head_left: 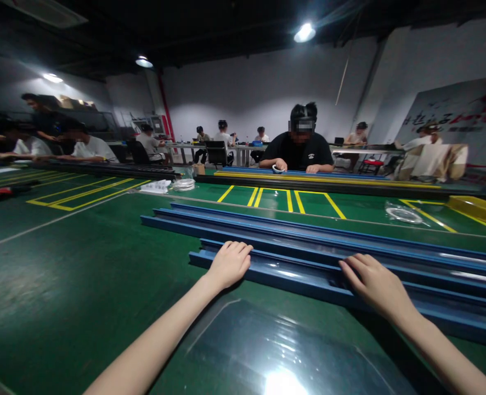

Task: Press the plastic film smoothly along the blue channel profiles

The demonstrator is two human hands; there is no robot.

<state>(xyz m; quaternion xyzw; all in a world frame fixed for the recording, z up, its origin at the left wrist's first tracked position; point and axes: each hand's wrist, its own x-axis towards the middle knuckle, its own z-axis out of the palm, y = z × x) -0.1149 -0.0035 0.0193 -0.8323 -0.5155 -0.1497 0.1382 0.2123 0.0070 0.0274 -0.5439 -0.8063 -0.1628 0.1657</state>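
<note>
A long blue channel profile (296,281) lies across the green table in front of me. My left hand (231,264) is closed over it near its left end, fingers curled across the far edge. Farther right along the same profile, my right hand (372,281) grips it too, its fingers bent over the channel and its thumb side toward the middle. Just beyond, more blue channel profile (267,229) runs parallel, with its left end reaching farther left. The right ends of the profiles pass out of view.
A shiny clear sheet (235,343) lies nearer me on the green tabletop (82,285). Coiled white tubing (183,185), a bagged coil (405,214) and a yellow tray (479,206) lie farther back. Opposite, a person in black (298,148) works beside black and yellow profiles (350,181).
</note>
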